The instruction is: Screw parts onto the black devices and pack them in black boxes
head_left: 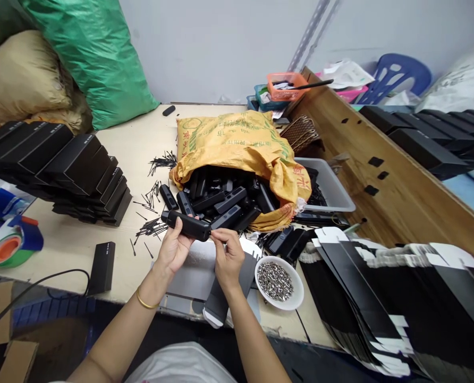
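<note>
- The left hand [176, 249] holds a long black device [191, 226]; its thumb lies on the near side and its fingers curl under, so the grip is closed and looks firm.
- The right hand [228, 258] is at the device's right end; its thumb and fingertips are pressed together in a small pinch; I cannot tell if a tiny part sits between them.
- The device is up above the table [137, 122], just in front of the open mouth of a yellow bag [237, 138]; lots more black devices [225, 199] lie in that mouth.
- The step in hand looks like small finger work on the end of one device; the next move seems to call for a still left hand and a gentle, well-aimed right pinch.
- A white bowl [299, 300] full of shiny metal bits [276, 282] is near the right hand, on its right; thin black sticks [151, 229] lie loose to the left of the left hand; flat black boxes [352, 298] lie past the bowl.
</note>
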Demonstrator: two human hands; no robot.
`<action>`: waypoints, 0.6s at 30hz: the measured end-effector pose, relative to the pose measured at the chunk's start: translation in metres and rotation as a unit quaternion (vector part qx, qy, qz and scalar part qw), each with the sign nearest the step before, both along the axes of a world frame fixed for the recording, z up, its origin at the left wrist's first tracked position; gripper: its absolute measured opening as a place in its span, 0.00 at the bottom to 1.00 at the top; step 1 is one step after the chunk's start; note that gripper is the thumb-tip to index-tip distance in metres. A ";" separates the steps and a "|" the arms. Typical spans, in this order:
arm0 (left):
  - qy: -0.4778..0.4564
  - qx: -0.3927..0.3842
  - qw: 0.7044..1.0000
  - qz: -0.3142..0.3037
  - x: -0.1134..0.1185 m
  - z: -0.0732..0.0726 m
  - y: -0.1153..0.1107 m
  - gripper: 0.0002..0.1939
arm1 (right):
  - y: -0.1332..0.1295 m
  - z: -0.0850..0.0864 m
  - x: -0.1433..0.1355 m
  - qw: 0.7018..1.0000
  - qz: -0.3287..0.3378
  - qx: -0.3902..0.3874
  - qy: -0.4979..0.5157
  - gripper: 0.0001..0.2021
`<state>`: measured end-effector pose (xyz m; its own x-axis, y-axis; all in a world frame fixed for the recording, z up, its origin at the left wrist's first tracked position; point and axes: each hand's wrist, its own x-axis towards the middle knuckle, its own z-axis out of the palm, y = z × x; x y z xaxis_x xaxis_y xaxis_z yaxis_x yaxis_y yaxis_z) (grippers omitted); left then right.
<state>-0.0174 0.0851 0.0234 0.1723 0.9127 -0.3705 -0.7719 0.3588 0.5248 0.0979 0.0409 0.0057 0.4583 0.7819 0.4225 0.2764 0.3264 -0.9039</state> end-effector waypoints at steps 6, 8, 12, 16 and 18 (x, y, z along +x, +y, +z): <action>0.052 0.077 0.996 -0.010 -0.011 0.025 -0.005 0.13 | -0.011 -0.004 0.014 0.986 0.068 -0.057 0.140 0.14; 0.096 0.149 0.984 0.000 -0.020 0.026 -0.015 0.17 | -0.019 -0.004 0.025 0.987 0.032 -0.074 0.136 0.11; 0.201 0.191 0.959 -0.051 -0.027 -0.007 -0.037 0.22 | -0.038 0.000 0.053 0.989 -0.076 -0.094 0.085 0.08; 0.140 0.086 0.986 -0.020 -0.020 -0.031 -0.033 0.24 | -0.046 0.006 0.066 0.989 -0.095 -0.107 0.041 0.09; 0.087 0.092 0.992 -0.013 -0.017 -0.023 -0.023 0.23 | -0.044 0.007 0.058 0.992 -0.051 -0.120 0.005 0.09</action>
